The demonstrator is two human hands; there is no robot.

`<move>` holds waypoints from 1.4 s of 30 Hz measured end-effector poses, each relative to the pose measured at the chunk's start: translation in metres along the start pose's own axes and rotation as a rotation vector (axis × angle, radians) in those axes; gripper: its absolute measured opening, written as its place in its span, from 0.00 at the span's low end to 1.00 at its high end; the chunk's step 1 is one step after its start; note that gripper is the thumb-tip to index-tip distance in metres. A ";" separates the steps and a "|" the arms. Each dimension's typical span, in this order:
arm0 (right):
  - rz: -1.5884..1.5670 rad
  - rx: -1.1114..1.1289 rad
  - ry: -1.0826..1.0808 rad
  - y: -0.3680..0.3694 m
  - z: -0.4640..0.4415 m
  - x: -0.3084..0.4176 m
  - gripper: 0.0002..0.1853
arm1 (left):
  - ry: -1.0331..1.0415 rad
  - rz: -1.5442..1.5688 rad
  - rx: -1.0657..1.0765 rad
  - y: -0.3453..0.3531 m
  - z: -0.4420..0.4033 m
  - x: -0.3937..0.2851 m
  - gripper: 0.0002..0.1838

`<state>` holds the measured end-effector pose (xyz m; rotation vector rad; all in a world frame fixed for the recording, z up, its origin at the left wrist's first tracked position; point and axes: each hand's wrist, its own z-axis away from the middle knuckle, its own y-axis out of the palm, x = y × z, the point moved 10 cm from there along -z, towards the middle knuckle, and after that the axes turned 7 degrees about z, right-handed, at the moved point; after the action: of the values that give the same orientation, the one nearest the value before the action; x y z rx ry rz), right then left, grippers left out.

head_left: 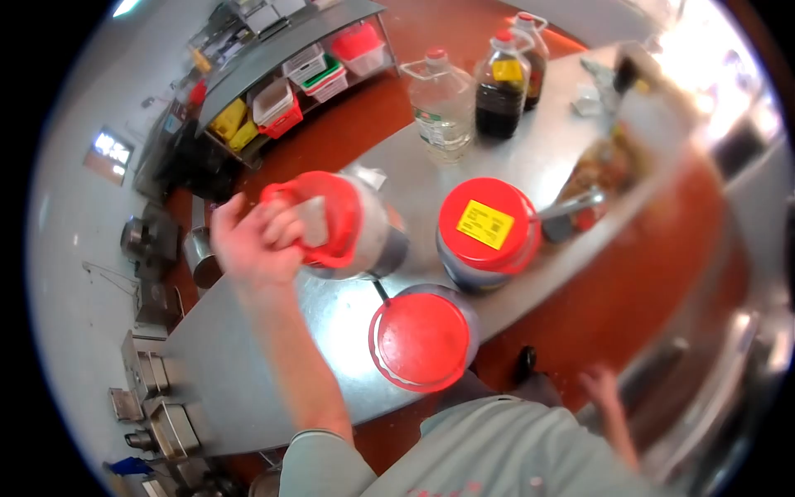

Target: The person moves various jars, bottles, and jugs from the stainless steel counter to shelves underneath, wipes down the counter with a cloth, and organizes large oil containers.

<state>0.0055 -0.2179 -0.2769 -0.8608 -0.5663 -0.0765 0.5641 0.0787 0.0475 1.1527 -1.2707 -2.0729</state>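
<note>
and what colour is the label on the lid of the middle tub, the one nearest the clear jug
Yellow; head view.

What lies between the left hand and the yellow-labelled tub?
The head view shows a red-topped container between the left hand and the tub.

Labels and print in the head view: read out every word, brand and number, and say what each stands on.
No text is readable.
Yellow label on round red plastic lid: lines and a dark code block, too small.
Yellow label on jug of dark liquid: blurred.
Green-and-white label on clear plastic jug: too small.
Pale patch on red lid at left hand: blurred.
Red marks on grey-green shirt: unreadable.
</note>
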 end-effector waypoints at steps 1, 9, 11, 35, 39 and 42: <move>0.042 -0.010 -0.006 -0.003 0.000 -0.011 0.15 | 0.107 -0.058 -0.033 0.010 0.023 -0.012 0.19; -0.094 0.009 -0.183 -0.026 -0.044 -0.054 0.13 | 0.504 -0.203 0.050 0.074 0.221 -0.042 0.15; -0.131 0.021 -0.195 -0.034 -0.050 -0.077 0.13 | 0.440 -0.260 0.104 0.079 0.256 -0.027 0.12; -0.025 0.267 -0.180 0.058 -0.075 -0.236 0.18 | -0.192 -0.704 -0.621 -0.325 0.292 0.423 0.08; -0.156 0.239 -0.075 0.075 -0.081 -0.269 0.18 | -0.248 -0.865 -0.596 -0.400 0.202 0.477 0.09; -0.157 0.181 0.020 0.070 -0.075 -0.314 0.16 | -0.172 -0.901 -0.606 -0.477 0.119 0.492 0.07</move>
<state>-0.2085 -0.2764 -0.5213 -0.6387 -0.6118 -0.1746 0.2167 0.0123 -0.5514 1.3858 -0.0511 -2.9268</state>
